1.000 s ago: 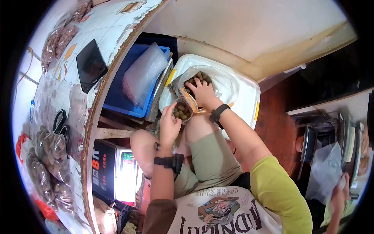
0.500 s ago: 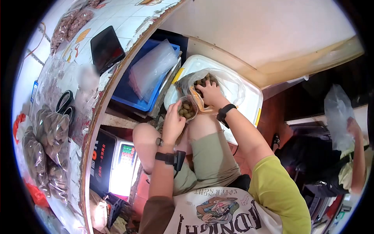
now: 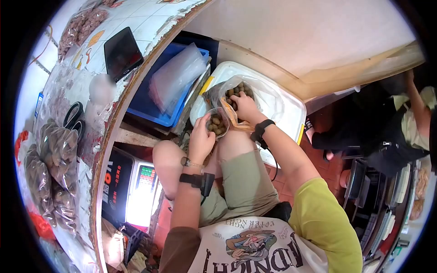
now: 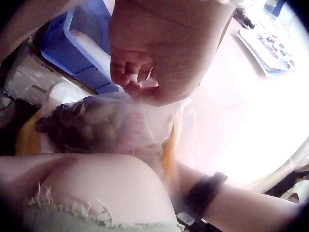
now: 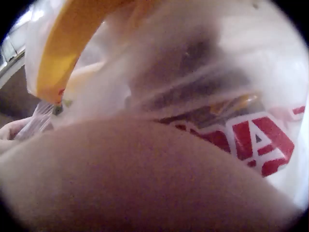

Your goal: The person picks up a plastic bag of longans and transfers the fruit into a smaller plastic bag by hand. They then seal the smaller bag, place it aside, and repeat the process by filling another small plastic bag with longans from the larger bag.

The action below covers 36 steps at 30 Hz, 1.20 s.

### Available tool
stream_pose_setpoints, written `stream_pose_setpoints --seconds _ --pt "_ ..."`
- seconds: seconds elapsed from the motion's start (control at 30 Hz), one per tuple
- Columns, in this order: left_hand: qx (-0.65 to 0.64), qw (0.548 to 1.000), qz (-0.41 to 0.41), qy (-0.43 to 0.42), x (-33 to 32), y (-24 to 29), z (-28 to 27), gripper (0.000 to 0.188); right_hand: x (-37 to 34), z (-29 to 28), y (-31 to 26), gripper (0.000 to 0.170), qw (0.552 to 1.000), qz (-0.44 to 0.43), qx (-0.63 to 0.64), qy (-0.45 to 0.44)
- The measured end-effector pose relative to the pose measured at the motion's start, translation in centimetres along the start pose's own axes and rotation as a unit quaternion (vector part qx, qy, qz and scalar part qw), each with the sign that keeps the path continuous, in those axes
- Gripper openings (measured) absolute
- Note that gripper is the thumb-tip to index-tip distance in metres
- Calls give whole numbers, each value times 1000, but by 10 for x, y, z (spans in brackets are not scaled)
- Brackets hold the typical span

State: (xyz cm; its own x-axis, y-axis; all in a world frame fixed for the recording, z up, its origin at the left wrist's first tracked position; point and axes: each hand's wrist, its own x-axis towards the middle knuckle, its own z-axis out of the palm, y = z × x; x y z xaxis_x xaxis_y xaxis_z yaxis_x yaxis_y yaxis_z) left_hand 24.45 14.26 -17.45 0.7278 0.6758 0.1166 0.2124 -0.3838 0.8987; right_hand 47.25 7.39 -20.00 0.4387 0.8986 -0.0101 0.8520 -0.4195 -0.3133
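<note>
My left hand point(image 3: 200, 142) grips the rim of a small clear plastic bag point(image 3: 221, 134) above my knees. Brownish-green, olive-shaped pieces point(image 3: 215, 123) fill it. Beside it, a larger clear bag point(image 3: 269, 87) with an orange band point(image 3: 231, 119) stands open in a white tub, holding more of the same pieces point(image 3: 245, 87). My right hand point(image 3: 248, 109) reaches inside, fingers among the pieces and fingertips hidden; I cannot tell whether it grasps any. Red lettering point(image 5: 260, 142) shows on clear plastic in the right wrist view.
The white tub point(image 3: 291, 119) has yellow handles. Flat plastic bags point(image 3: 175, 82) lie in a blue crate point(image 3: 141, 111) to its left. On the worn counter are a tablet-like black device point(image 3: 122, 53), scissors point(image 3: 75, 118) and filled bags point(image 3: 59, 150). Another person point(image 3: 416, 120) is at right.
My right hand stays in the larger bag, its spread fingers now deeper among the pieces. The other person's clear bag, seen earlier at right, is out of sight, and that person has moved farther up the view.
</note>
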Motion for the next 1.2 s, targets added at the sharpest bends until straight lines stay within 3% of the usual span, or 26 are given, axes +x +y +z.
stream_pose_setpoints --seconds 0.13,0.23,0.3,0.33,0.37,0.43,0.47,0.57,0.6,0.63,0.7,0.8,0.9,1.03,1.1,1.2 --pt "0 1000 9 -1 1 -4 3 60 -2 -1 9 49 999 1 33 21" --pt "-2 1000 8 -2 1 -2 4 60 4 -4 21 52 991 -6 131 33" --pt "-2 1000 1 -4 0 0 3 60 5 -5 29 48 957 64 278 50" --pt "3 1000 3 -4 1 0 4 60 1 -28 18 37 908 188 370 -57" --pt "8 1000 6 -5 1 1 4 60 1 -29 18 37 908 189 370 -58" --pt "7 1000 4 -6 2 0 6 61 3 -29 23 36 764 254 593 -28" --pt "5 1000 3 -6 2 0 6 61 3 -30 26 36 763 256 592 -28" --pt "18 1000 9 -10 3 0 6 61 6 -33 37 27 421 349 836 -36" --pt "18 1000 9 -10 3 0 6 61 1 -38 32 26 395 336 855 -14" --pt "16 1000 4 -11 2 1 6 61 -2 -42 27 26 395 336 855 -14" --pt "13 1000 -1 -11 2 5 4 61 -4 -45 23 26 345 371 862 -4" --pt "28 998 -36 -45 3 8 -1 57 -7 -39 23 24 331 382 862 -27" --pt "32 999 -9 -30 2 2 2 58 -19 -41 12 25 316 332 887 -58" --pt "6 999 -21 -36 2 6 0 63 -53 -74 -48 26 362 291 882 -85" --pt "-4 1000 -6 -30 2 5 1 64 -66 -79 -71 26 421 266 856 -139" --pt "-12 999 -3 -35 1 2 1 66 -72 -63 -84 26 368 248 874 -199"
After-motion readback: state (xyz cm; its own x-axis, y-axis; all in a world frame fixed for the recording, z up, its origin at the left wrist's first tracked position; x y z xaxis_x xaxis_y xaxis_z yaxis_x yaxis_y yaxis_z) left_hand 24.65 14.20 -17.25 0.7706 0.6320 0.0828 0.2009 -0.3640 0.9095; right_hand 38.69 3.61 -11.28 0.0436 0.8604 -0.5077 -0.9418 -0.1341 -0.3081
